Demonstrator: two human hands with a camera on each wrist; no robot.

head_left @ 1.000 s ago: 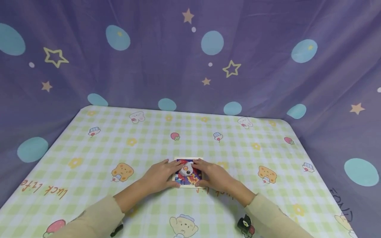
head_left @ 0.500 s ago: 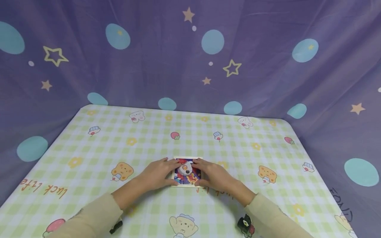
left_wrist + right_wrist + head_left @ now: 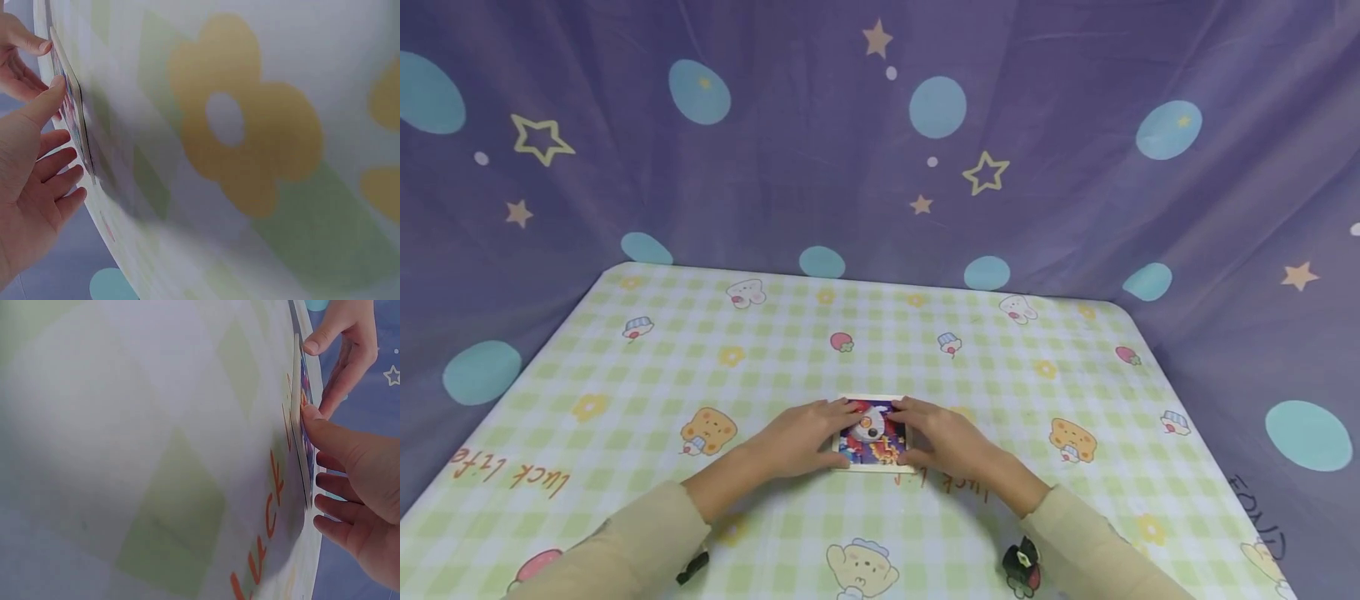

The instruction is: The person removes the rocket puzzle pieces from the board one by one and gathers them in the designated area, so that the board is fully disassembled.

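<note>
A thin square picture board (image 3: 874, 454) with a pale border lies flat on the table. Its print has a white dog-like head with an orange eye on blue and red. My left hand (image 3: 801, 440) rests at its left side, thumb and fingertips on the left part of the picture. From the other side my right hand (image 3: 951, 439) touches the right part in the same way. Both hands have loosely extended fingers. In the left wrist view the left thumb (image 3: 53, 97) lies over the board's face. The right thumb (image 3: 314, 419) does likewise in the right wrist view.
A green-and-white checked tablecloth (image 3: 775, 333) with printed flowers, cakes and bears covers the table. Behind it hangs a purple cloth (image 3: 820, 183) with stars and blue ovals. A black strap piece (image 3: 1021, 567) hangs below the right sleeve.
The right hand has shifted very slightly to the right, its thumb now nearer the board's right edge. The left hand and the board have stayed nearly still.
</note>
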